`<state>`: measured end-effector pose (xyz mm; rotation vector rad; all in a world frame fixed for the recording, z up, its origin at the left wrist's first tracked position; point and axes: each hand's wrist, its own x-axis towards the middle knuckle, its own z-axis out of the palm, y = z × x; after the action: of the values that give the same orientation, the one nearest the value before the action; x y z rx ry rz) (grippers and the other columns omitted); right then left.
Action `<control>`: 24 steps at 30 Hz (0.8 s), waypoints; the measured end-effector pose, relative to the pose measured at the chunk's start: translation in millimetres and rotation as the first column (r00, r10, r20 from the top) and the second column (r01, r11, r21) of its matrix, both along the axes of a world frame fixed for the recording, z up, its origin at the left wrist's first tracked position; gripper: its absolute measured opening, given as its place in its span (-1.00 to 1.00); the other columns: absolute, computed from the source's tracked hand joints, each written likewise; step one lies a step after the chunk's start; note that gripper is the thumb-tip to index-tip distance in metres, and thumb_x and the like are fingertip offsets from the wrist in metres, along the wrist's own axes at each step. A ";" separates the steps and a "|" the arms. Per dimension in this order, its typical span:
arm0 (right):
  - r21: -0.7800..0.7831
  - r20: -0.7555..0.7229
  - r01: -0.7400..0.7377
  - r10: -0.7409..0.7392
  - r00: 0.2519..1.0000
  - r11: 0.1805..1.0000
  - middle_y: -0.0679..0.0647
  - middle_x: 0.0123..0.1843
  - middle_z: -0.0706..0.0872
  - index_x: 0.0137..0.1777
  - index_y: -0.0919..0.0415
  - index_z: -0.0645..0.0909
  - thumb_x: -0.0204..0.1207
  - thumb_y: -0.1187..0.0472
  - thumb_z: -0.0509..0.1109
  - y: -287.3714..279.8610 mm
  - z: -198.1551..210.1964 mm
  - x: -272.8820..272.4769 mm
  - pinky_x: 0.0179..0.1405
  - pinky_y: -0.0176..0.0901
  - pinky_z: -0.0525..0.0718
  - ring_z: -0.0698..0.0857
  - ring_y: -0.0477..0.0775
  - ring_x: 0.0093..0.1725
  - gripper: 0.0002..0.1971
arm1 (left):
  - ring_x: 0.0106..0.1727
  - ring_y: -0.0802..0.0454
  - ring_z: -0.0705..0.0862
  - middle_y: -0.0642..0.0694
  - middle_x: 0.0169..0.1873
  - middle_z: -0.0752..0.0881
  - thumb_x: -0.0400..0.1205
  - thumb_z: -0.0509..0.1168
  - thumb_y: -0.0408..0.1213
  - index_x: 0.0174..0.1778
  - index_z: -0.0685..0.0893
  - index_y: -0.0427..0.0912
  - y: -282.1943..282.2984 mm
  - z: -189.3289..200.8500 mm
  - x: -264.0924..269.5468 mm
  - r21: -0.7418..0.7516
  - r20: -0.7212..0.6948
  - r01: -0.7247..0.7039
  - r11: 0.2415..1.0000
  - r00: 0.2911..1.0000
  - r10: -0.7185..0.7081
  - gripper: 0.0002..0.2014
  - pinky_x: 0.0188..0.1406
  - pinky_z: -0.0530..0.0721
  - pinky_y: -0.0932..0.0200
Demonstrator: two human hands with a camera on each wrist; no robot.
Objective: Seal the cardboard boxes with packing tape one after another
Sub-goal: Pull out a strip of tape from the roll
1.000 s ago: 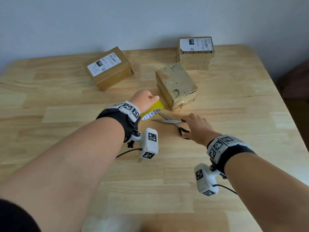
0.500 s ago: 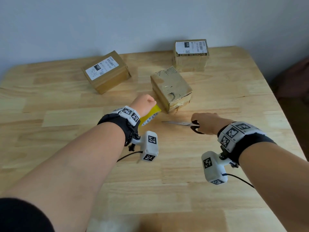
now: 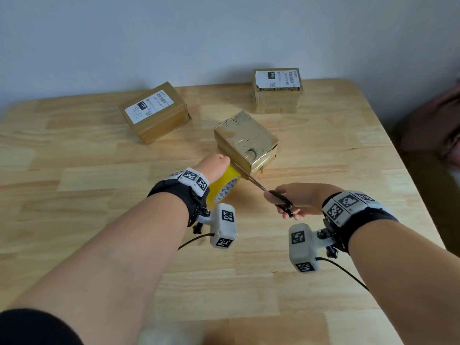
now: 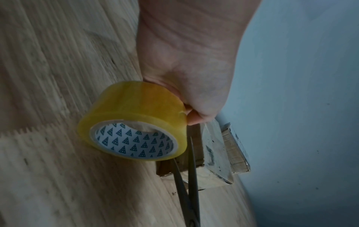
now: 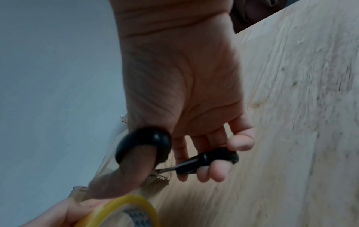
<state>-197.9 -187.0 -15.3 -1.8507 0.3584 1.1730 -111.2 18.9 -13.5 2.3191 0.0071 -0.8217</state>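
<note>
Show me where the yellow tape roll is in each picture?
Head: tape roll in the middle, under the left hand.
Left wrist: centre.
Right wrist: bottom edge.
Shared landmark: the scissors, beside the roll in all views.

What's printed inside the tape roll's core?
Dark blue-green triangles on white inside the tape roll, clearest in the left wrist view.

We see a yellow tape roll with a triangle-printed core at mid-frame, just beside a tape-wrapped cardboard box. A labelled box lies at upper left, another labelled box at upper right. Open scissors reach between roll and nearest box.
</note>
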 end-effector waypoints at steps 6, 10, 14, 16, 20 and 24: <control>0.024 0.041 -0.002 0.001 0.999 1.000 0.10 -0.22 0.60 0.16 0.13 0.51 0.52 -0.27 0.31 9.1 -6.8 7.9 -0.46 -0.28 0.41 0.50 -0.03 -0.36 -0.53 | 0.06 -0.07 0.57 -0.15 0.00 0.62 0.73 0.12 -0.16 0.19 0.67 -0.19 6.2 -2.6 -4.2 0.015 0.047 0.053 0.998 0.997 -0.054 -0.71 -0.04 0.43 0.18; 0.020 0.118 0.009 -0.012 0.993 1.000 0.10 -0.25 0.65 0.19 0.15 0.53 0.52 -0.24 0.35 15.2 -13.1 11.7 -0.47 -0.28 0.40 0.54 -0.03 -0.37 -0.52 | 0.09 -0.09 0.63 -0.15 0.04 0.68 0.69 0.20 -0.19 0.19 0.70 -0.20 10.0 -6.2 -1.3 -0.036 0.039 -0.024 0.999 0.999 0.025 -0.73 0.05 0.50 0.15; 0.020 0.184 0.022 -0.025 0.983 1.000 0.07 -0.33 0.66 0.16 0.16 0.56 0.52 -0.20 0.37 16.6 -19.3 11.0 -0.47 -0.28 0.39 0.53 -0.04 -0.43 -0.55 | -0.19 -0.05 0.54 -0.22 -0.20 0.56 0.62 0.27 -0.17 -0.13 0.57 -0.13 11.4 -8.1 3.7 -0.043 -0.019 -0.103 0.994 0.995 0.102 -0.89 -0.10 0.52 0.06; 0.025 0.203 0.031 -0.035 0.979 0.999 0.04 -0.38 0.66 0.12 0.15 0.58 0.50 -0.21 0.37 17.0 -22.1 10.1 -0.48 -0.29 0.39 0.53 -0.07 -0.48 -0.56 | -0.11 -0.14 0.64 -0.24 -0.13 0.67 0.62 0.28 -0.20 -0.06 0.69 -0.19 10.6 -8.3 6.4 -0.054 -0.035 -0.116 0.992 0.993 0.114 -0.84 0.06 0.62 -0.01; 0.043 0.253 0.084 -0.092 0.963 0.996 0.05 -0.38 0.68 0.06 0.16 0.61 0.44 -0.21 0.44 17.6 -26.2 10.9 -0.45 -0.27 0.43 0.55 -0.07 -0.49 -0.56 | 0.00 -0.17 0.68 -0.24 -0.01 0.74 0.61 0.31 -0.24 0.13 0.74 -0.32 8.5 -11.0 12.1 -0.063 -0.069 -0.119 0.991 0.991 0.115 -0.73 0.18 0.62 -0.01; 0.061 0.290 0.133 -0.145 0.946 0.989 0.09 -0.38 0.67 -0.02 0.18 0.63 0.38 -0.17 0.51 17.7 -27.9 11.0 -0.44 -0.27 0.49 0.55 -0.06 -0.51 -0.59 | 0.12 -0.22 0.69 -0.25 0.06 0.74 0.59 0.35 -0.26 0.16 0.73 -0.33 4.6 -14.4 16.4 -0.023 -0.062 -0.143 0.989 0.988 0.142 -0.71 0.23 0.63 -0.02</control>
<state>-186.9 -169.2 -43.3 -1.8980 0.2881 0.7888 -94.9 23.5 -27.9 2.2386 0.1846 -0.8134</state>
